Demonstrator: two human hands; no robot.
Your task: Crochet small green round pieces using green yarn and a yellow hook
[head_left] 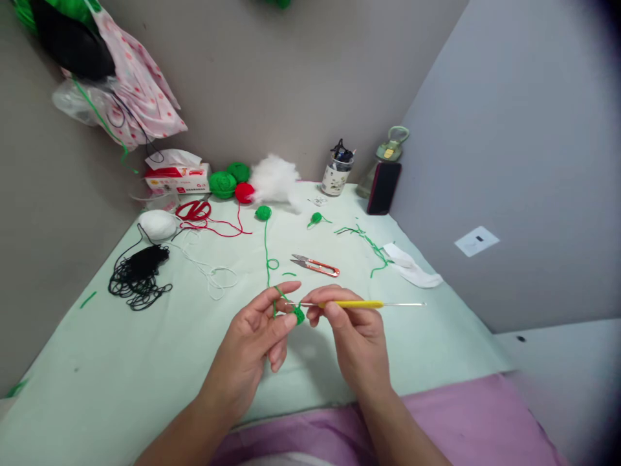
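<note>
Between the thumb and fingers of my left hand [257, 330] is a small green crochet piece [299, 315]. Green yarn runs over my raised left index finger and leads back to a small green yarn ball [263, 213]. My right hand [356, 336] grips a crochet hook [356, 304] by its yellow handle, pen-like. The hook's metal tip points left and reaches the yarn just above the green piece; its other metal end sticks out to the right. Beyond my hands lie orange-handled thread snips [315, 265] with their blades to the left.
At left sit black yarn [140, 275], white yarn [158, 225] and red scissors [194, 210]. Behind are a tissue box [179, 179], green yarn balls [223, 185], red yarn [244, 192], white stuffing [275, 181], a pen jar [336, 176] and a phone [384, 188]. Green scraps [373, 249] lie right.
</note>
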